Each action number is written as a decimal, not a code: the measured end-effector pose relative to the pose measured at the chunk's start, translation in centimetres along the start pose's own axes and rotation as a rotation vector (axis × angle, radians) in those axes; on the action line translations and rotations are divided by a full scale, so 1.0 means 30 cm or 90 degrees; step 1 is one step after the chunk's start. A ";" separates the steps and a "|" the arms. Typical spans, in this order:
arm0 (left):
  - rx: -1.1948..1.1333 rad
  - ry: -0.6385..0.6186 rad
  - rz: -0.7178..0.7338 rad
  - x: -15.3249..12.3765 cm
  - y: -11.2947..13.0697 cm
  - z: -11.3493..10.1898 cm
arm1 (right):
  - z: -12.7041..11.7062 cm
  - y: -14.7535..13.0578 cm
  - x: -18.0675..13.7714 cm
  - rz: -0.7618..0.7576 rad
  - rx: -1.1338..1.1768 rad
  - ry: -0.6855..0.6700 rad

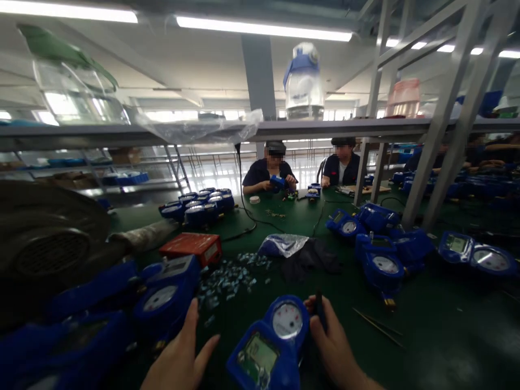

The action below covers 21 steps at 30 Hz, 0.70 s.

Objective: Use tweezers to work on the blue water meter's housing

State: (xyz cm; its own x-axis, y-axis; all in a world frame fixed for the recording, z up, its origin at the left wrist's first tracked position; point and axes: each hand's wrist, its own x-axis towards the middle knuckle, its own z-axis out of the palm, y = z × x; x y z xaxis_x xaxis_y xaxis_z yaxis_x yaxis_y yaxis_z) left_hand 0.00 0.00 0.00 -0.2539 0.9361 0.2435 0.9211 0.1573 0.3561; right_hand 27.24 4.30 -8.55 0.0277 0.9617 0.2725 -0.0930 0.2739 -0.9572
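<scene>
A blue water meter (271,346) with a round white dial and a small display lies in front of me; its lower edge runs out of view. At its right side, my right hand (335,346) is closed around a slim black object (320,310), whose kind I cannot make out. My left hand (182,346) is to the left of the meter, thumb and fingers apart, holding nothing. Just beyond it stands another blue meter (164,295). Small shiny pieces (231,276) are scattered over the green tabletop (430,330) ahead of the left hand.
Tweezers (377,326) lie to the right. Several blue meters (382,260) stand beyond them, others (199,206) at the back left. A red box (193,246), a dark cloth (312,260) and a blower (52,238) are nearby. Two people (270,173) sit opposite, below a shelf (345,129).
</scene>
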 end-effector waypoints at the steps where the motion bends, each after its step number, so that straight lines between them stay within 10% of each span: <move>1: -0.015 -0.019 -0.009 -0.015 0.026 0.003 | -0.022 -0.007 0.000 -0.012 0.002 0.005; 6: -0.340 -0.065 -0.093 -0.204 0.191 0.043 | -0.098 -0.007 0.030 0.019 -0.006 0.093; 10: -0.302 -0.092 -0.010 -0.319 0.264 0.111 | -0.114 0.000 0.036 0.041 -0.025 0.104; 21: -0.289 -0.024 0.054 -0.311 0.293 0.157 | -0.158 0.018 0.047 0.041 -0.411 0.046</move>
State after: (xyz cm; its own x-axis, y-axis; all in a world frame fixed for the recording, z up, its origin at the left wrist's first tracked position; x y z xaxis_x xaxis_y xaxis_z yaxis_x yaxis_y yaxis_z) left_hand 11.85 -5.86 -3.39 -0.1640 0.9520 0.2583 0.7138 -0.0662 0.6972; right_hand 31.93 5.80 -9.14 0.1107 0.9676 0.2269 0.5198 0.1382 -0.8430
